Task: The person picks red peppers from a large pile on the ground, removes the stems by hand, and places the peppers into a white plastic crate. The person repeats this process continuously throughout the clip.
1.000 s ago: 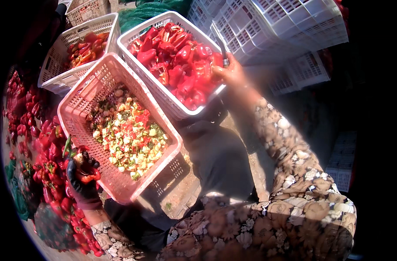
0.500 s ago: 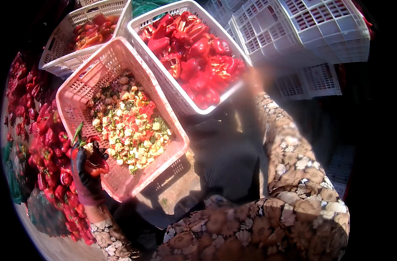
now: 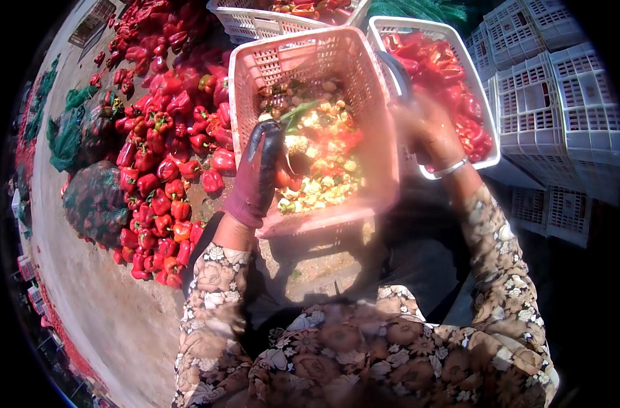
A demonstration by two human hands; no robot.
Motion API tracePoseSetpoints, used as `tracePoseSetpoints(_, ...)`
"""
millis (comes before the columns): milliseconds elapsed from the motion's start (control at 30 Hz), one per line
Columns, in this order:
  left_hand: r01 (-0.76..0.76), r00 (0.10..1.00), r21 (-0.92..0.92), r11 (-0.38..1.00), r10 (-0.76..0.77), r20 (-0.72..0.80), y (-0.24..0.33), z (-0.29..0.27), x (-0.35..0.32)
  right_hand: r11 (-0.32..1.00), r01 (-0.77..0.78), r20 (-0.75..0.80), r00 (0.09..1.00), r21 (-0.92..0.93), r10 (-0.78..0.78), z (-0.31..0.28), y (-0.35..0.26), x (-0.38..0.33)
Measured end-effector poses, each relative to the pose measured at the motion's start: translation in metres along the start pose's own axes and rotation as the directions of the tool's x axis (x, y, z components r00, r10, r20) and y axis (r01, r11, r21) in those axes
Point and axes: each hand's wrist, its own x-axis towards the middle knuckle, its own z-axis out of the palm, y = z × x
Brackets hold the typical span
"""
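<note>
My left hand (image 3: pixel 259 160), in a black and maroon glove, is closed round a cut red bell pepper (image 3: pixel 291 178) with its pale core and green stem showing. It is held over the near left part of a pink crate (image 3: pixel 384 163), whose bottom is covered with pale pepper cores, green stems and red bits. My bare right hand (image 3: pixel 429 129), with a silver bracelet, is smeared by motion between the pink crate and a white crate (image 3: pixel 483 61) of cut red peppers. A blurred grey curved strip (image 3: pixel 396 73), too unclear to name, sticks out from its fingers.
A heap of whole red bell peppers (image 3: pixel 163 170) lies on the ground at left, with green net sacks (image 3: pixel 95 200) beside it. Another white crate (image 3: pixel 245 24) of pepper pieces stands behind the pink one. White crates (image 3: pixel 531 102) are stacked at right.
The view has swung left, so the crates sit further right. My left hand has come over the pink crate with the pepper. My right hand has moved to the pink crate's right rim.
</note>
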Motion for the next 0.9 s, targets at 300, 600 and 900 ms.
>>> tracePoseSetpoints(300, 0.054, 0.992, -0.154, 0.987, -0.071, -0.105, 0.009, 0.016, -0.005, 0.953, -0.16, 0.323, 0.944, 0.257, 0.071, 0.107, 0.007, -0.006)
tracePoseSetpoints(600, -0.022, 0.996, -0.554, 0.832, -0.029, -0.082, -0.023, 0.004, -0.003, 0.979, -0.035, 0.206, 0.979, 0.201, -0.007, 0.129, 0.005, -0.028)
tracePoseSetpoints(900, -0.197, 0.964, -0.119, 0.973, 0.169, -0.207, -0.03, -0.001, 0.007, 0.97, -0.043, 0.195, 0.981, 0.24, -0.005, 0.069, 0.006, 0.008)
